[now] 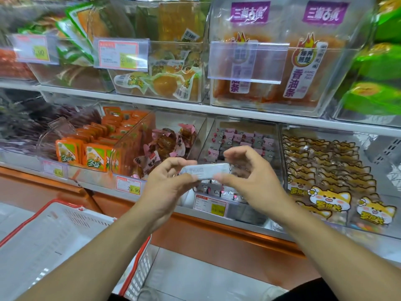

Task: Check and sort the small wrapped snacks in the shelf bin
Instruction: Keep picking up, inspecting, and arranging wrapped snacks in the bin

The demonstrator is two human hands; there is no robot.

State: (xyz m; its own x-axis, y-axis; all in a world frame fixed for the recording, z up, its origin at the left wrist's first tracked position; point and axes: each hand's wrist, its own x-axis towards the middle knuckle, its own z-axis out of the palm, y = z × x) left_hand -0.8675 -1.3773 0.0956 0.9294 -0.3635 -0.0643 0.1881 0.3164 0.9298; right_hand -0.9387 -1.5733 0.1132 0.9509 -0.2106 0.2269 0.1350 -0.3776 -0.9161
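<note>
A small white wrapped snack [206,171] is held level in front of the lower shelf. My left hand [168,185] pinches its left end and my right hand [249,174] pinches its right end with thumb and curled fingers. Behind my hands stands a clear shelf bin [275,135] filled with several small pink-and-white wrapped snacks [238,140]. My hands hide the bin's front middle.
Clear bins line both shelves: orange packs [91,153] and brown wrapped pieces [167,144] to the left, cat-print packs [329,183] to the right. Price tags [210,204] hang on the shelf edge. A white basket with a red rim [65,235] stands at lower left.
</note>
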